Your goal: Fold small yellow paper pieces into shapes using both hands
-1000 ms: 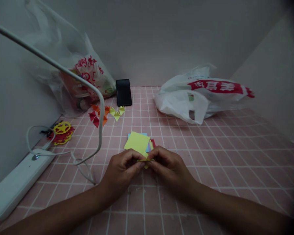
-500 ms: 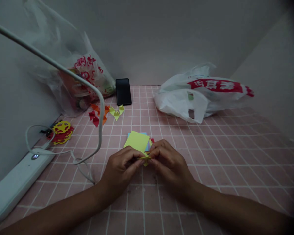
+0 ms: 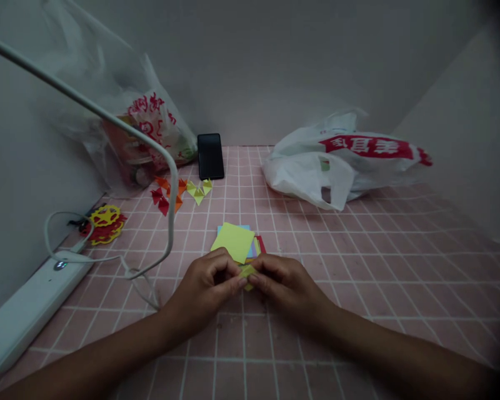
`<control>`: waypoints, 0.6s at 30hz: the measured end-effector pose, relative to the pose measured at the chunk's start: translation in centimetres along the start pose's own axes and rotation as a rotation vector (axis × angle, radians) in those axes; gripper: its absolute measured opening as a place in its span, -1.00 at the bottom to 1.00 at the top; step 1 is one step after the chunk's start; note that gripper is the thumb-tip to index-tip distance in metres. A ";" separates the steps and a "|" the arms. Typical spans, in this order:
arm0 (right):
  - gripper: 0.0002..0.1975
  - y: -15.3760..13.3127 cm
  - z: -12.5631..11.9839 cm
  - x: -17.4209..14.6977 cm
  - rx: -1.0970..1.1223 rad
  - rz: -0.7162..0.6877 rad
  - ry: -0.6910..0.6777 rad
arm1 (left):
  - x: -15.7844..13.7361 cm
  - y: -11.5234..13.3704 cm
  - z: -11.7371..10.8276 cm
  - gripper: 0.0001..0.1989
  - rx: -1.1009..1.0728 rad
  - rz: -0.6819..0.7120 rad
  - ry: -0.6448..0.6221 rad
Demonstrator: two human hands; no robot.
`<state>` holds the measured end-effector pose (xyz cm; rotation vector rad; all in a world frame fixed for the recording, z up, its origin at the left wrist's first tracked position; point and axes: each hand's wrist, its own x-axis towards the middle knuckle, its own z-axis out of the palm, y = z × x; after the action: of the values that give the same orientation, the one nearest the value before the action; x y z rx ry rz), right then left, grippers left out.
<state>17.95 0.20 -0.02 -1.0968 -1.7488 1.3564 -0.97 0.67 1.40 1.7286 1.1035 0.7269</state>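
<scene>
A small folded piece of yellow paper (image 3: 247, 271) is pinched between my two hands, low over the checked tabletop. My left hand (image 3: 210, 280) grips its left side with thumb and forefinger. On its right side, the thumb and fingertips of my right hand (image 3: 285, 280) are closed. The fingers hide part of the folds. Just beyond my hands lies a stack of square coloured paper, a yellow sheet (image 3: 234, 242) askew on top. Blue, purple and red edges (image 3: 261, 243) show beneath it.
Folded yellow (image 3: 199, 191), orange (image 3: 178, 195) and red paper pieces (image 3: 160, 201) lie at the back left, near a black phone (image 3: 210, 156). Plastic bags stand left (image 3: 150, 128) and right (image 3: 312, 172). A white cable (image 3: 171, 211) arches over a power strip (image 3: 35, 311).
My right fingers have come down nearer the table, uncovering more of the red edges in the stack. The yellow paper in my hands has tilted, showing more of its face.
</scene>
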 end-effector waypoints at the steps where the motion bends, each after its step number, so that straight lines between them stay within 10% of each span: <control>1: -0.80 0.0 0.0 0.0 -0.032 -0.018 -0.004 | -0.1 0.1 0.1 -0.82 0.015 0.003 0.001; 8: -0.75 -0.2 0.0 -0.6 -0.248 -0.189 0.033 | -0.1 0.3 0.1 -0.80 0.091 0.027 -0.009; 18: -0.80 0.0 0.1 -0.4 -0.120 -0.077 0.042 | 0.2 0.0 0.3 -0.84 0.043 0.059 0.015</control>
<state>18.04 -0.22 -0.05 -1.1025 -1.8421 1.1874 -0.59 0.69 1.31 1.8015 1.0892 0.7580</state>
